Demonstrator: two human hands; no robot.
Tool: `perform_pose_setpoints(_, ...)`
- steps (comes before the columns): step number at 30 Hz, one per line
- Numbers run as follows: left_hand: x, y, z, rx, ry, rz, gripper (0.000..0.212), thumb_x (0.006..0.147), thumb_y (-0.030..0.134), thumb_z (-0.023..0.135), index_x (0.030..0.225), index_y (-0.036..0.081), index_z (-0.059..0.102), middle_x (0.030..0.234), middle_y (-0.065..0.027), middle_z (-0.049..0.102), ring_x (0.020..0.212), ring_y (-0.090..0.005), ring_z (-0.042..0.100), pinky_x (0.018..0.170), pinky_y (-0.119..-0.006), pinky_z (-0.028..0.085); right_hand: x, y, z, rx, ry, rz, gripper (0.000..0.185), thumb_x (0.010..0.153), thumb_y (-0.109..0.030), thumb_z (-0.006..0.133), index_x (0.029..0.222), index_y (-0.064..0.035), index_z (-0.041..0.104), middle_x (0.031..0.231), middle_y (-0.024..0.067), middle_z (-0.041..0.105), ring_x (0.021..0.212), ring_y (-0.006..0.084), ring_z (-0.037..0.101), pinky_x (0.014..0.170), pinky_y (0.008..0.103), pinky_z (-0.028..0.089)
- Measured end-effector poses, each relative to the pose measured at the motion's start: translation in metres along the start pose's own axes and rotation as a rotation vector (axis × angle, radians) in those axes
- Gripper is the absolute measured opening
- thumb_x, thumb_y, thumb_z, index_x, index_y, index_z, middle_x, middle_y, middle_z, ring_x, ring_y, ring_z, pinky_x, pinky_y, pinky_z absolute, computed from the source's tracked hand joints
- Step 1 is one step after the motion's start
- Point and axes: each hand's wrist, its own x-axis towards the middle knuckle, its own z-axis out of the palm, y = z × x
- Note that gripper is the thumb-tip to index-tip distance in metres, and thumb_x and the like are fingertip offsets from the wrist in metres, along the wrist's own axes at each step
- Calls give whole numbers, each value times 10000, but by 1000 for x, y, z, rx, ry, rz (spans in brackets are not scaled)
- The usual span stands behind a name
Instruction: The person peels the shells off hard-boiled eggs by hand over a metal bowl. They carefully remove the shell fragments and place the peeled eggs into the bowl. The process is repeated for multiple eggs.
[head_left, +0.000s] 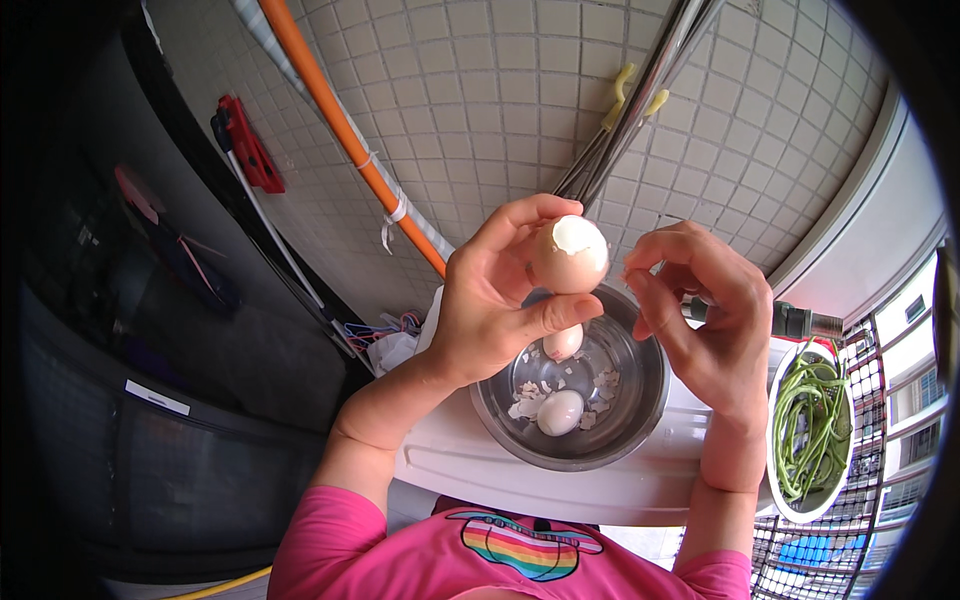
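Observation:
My left hand (499, 289) holds a brown egg (568, 262) between thumb and fingers, above a round metal bowl (652, 405). Part of the egg's shell is off near the top, and white shows there. To its right, my right hand (705, 307) is apart from the egg, thumb and forefinger pinched together; whether a bit of shell is between them I cannot tell. Inside the bowl lie a peeled white egg (560, 413), an egg in its shell (563, 343) partly hidden by my left thumb, and several shell pieces (528, 400).
The bowl stands on a white ledge (450, 457). At the right, a white oval colander (846, 480) holds green beans (806, 427), beside a black wire mesh (862, 420). A metal tap (806, 322) is behind my right hand. An orange pole (345, 127) leans at the tiled wall.

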Motion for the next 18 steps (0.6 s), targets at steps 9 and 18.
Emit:
perform_pose_setpoints(9,-2,-3,1,82,11,29,653,742,28,817,1292,34,465,1092,-58,600,1055,-134,578,943,-311,467,2,-3,7,28,79,-40,105,788,44,709,877,13,662,840,61,616,562,83,586,501,237,448)
perform_pose_setpoints(18,0,-4,3,90,-9,17,617,766,19,793,1290,37,467,1070,-55,607,1040,-142,596,934,-319,486,-2,4,15,-21,138,-100,181,773,17,742,947,-17,708,845,66,613,656,122,608,543,253,466)
